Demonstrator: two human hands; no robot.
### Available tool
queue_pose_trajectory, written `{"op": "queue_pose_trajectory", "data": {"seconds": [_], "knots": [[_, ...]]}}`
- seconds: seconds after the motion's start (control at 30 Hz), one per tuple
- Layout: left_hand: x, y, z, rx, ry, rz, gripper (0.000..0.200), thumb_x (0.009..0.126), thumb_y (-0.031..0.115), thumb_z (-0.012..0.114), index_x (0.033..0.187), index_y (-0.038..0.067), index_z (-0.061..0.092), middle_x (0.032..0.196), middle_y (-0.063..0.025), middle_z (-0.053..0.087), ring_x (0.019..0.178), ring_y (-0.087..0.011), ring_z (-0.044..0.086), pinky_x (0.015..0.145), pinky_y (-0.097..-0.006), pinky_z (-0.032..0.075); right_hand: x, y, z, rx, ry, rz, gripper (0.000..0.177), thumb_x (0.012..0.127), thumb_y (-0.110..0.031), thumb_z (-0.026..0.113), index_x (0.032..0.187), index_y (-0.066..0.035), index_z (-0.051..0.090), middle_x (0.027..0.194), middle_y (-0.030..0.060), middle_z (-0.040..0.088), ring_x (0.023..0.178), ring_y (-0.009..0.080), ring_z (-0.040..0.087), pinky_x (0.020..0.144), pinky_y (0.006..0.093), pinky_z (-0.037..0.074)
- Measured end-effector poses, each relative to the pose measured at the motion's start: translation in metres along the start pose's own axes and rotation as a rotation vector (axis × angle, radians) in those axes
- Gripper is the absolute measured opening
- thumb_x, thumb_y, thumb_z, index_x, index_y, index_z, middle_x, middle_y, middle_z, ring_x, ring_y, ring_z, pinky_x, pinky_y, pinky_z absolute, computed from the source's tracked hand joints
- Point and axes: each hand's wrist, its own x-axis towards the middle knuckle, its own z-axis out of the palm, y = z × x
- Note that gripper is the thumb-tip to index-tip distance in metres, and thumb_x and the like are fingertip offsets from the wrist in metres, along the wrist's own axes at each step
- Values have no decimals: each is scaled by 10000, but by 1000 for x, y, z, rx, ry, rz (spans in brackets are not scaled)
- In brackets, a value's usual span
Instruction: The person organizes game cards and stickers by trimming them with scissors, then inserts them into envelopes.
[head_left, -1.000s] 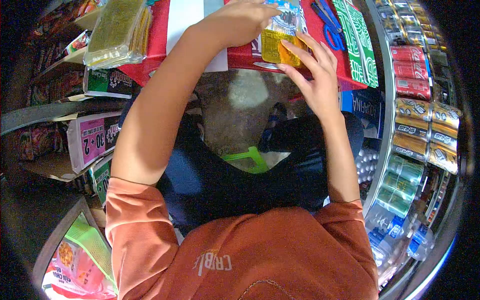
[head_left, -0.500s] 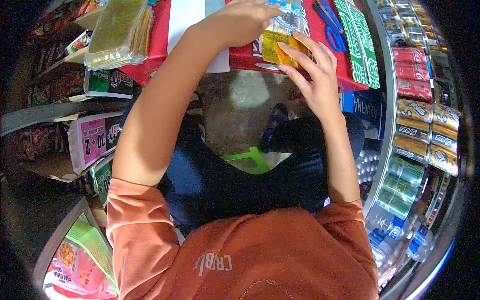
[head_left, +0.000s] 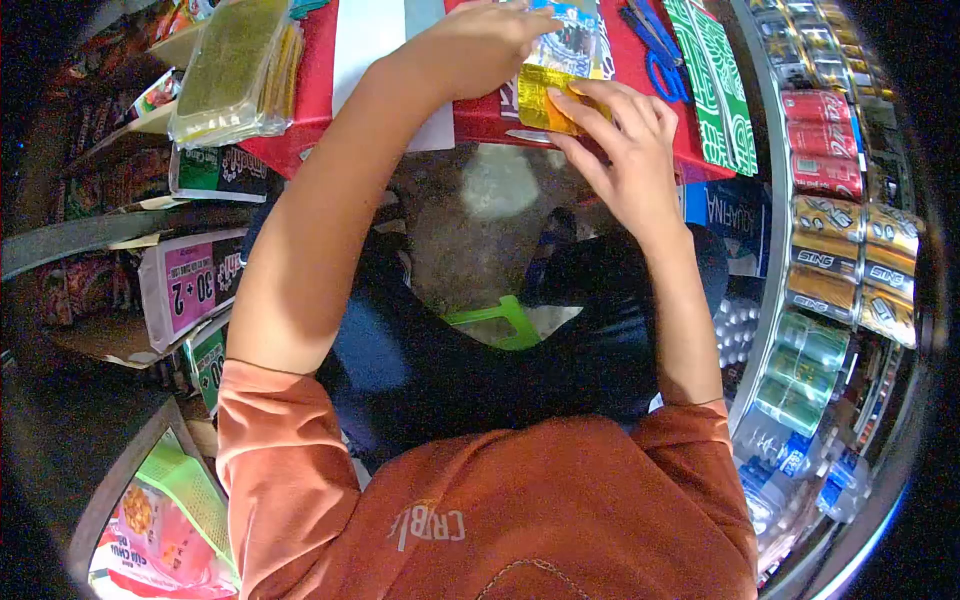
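At the top of the head view, a shiny gold sheet (head_left: pixel 537 97) with an orange patch lies near the front edge of the red-covered table (head_left: pixel 480 125). My right hand (head_left: pixel 625 145) rests on its right side, fingers spread and stretched out, thumb apart near the edge. Beyond the sheet is a blue-and-silver printed packet (head_left: pixel 572 40). My left hand (head_left: pixel 485 48) reaches over the packet's left side, fingers curled and partly cut off by the frame; what they grip is hidden. A metallic blade-like piece (head_left: pixel 528 135) lies below the gold sheet, by my right thumb.
Blue-handled scissors (head_left: pixel 668 78) and green-white patterned boxes (head_left: pixel 710 95) lie to the right. At left are plastic-wrapped gold sheets (head_left: pixel 232 75) and a white sheet (head_left: pixel 362 50). Shelves of drink cans (head_left: pixel 828 225) stand close on my right, cartons (head_left: pixel 185 285) on my left.
My right hand's fingers have shifted slightly to the left over the gold sheet, covering more of the orange patch. My left hand stays nearly in place.
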Motion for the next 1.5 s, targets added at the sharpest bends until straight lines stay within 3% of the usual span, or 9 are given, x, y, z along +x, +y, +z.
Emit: {"op": "queue_pose_trajectory", "data": {"seconds": [0.27, 0.47, 0.57, 0.67, 0.77, 0.87, 0.97, 1.23, 1.5], "knots": [[-3, 1, 5, -23, 132, -5, 425, 983, 37, 485, 1395, -54, 536, 1392, -267, 595, 1296, -383, 578, 1119, -448, 432, 9, 9, -10, 33, -69, -64, 360, 901, -282, 720, 1234, -145, 716, 1199, 32, 668, 1138, 232, 614, 1030, 434, 390], [4, -16, 26, 7, 235, -15, 287, 1069, 202, 519, 1259, 32, 650, 1246, -135, 708, 1089, -250, 708, 944, -337, 544, 10, 14, -11, -10, -8, -137, 325, 882, -243, 725, 1187, -130, 725, 1113, 24, 696, 1051, 215, 646, 1003, 434, 411], [8, 14, -26, -310, 108, -128, 401, 999, 64, 479, 1385, -30, 538, 1316, -284, 614, 1237, -421, 592, 1064, -454, 466, 9, 12, -8, -50, 36, -128, 305, 847, -208, 744, 1142, -137, 722, 1087, 13, 698, 1012, 205, 649, 985, 430, 420], [9, 19, -32, -349, 198, -281, 368, 1028, 100, 490, 1378, -7, 535, 1230, -301, 622, 1170, -459, 597, 1010, -457, 488, 10, 10, -3, -59, 100, -106, 296, 814, -173, 763, 1105, -142, 714, 1059, -2, 697, 980, 196, 646, 971, 425, 422], [10, 23, -38, -334, 335, -308, 355, 1048, 122, 507, 1379, -4, 531, 1169, -244, 667, 1118, -363, 657, 964, -409, 511, 8, 13, -3, -57, 152, -87, 300, 797, -152, 773, 1090, -146, 710, 1044, -15, 703, 960, 193, 646, 963, 420, 420], [11, 42, -63, -631, 200, -661, 322, 1029, 151, 589, 1307, -12, 594, 1058, -165, 718, 1004, -241, 705, 884, -360, 536, 7, 14, -7, -25, 208, -65, 297, 787, -140, 776, 1077, -150, 714, 1047, -25, 714, 946, 193, 648, 957, 415, 415], [-19, 65, -63, -936, 213, -759, 339, 1067, 336, 537, 1291, 93, 610, 1008, -31, 612, 857, -169, 592, 868, -320, 487, 6, 19, -14, 13, 282, -29, 288, 767, -117, 784, 1046, -151, 721, 1045, -29, 729, 932, 193, 657, 949, 405, 414], [-16, 152, -44, -1710, 326, -1122, 460, 1080, 424, 498, 1366, 64, 526, 1172, -101, 616, 997, -225, 657, 890, -399, 562, 3, 30, -19, 59, 446, -2, 297, 713, -62, 801, 991, -149, 743, 1013, -32, 749, 908, 188, 675, 923, 382, 417], [9, 140, -16, -1705, 252, -1121, 367, 1072, 328, 553, 1280, 35, 621, 1104, -86, 700, 888, -167, 689, 784, -318, 606, -9, 27, -22, 163, 470, 2, 367, 758, -92, 786, 1112, -176, 734, 990, -26, 721, 933, 182, 657, 924, 428, 408]]}}
